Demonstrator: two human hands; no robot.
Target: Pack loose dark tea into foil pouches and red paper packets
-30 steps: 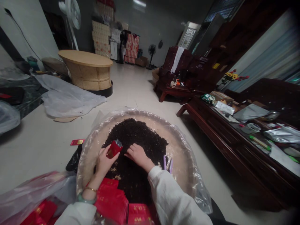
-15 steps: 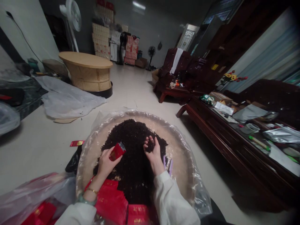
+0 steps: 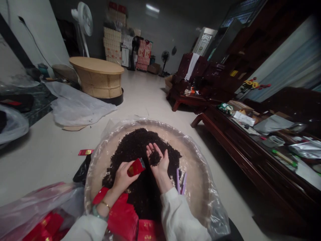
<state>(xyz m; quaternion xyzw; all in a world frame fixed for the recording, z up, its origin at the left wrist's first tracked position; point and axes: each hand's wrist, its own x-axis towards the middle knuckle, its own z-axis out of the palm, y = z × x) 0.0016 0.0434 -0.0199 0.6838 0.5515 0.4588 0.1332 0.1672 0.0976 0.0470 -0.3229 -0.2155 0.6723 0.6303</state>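
A wide round tray (image 3: 198,177) lined with clear plastic holds a heap of dark loose tea leaves (image 3: 140,147). My left hand (image 3: 122,175) grips a small red foil packet (image 3: 135,167) with its mouth turned toward my right hand. My right hand (image 3: 157,160) is palm up over the heap, fingers cupped, with a small pile of tea leaves lying in it. Flat red packets (image 3: 120,217) lie stacked at the tray's near edge, under my wrists.
Two pale purple sticks (image 3: 181,180) lie in the tray right of my right wrist. A clear bag of red packets (image 3: 37,217) sits at the lower left; one red packet (image 3: 85,152) lies on the floor. A cluttered dark wooden table (image 3: 250,147) runs along the right.
My right hand dug into the tea heap, then turned palm up with a scoop of leaves and came close to the packet. My left hand moved the packet slightly right.
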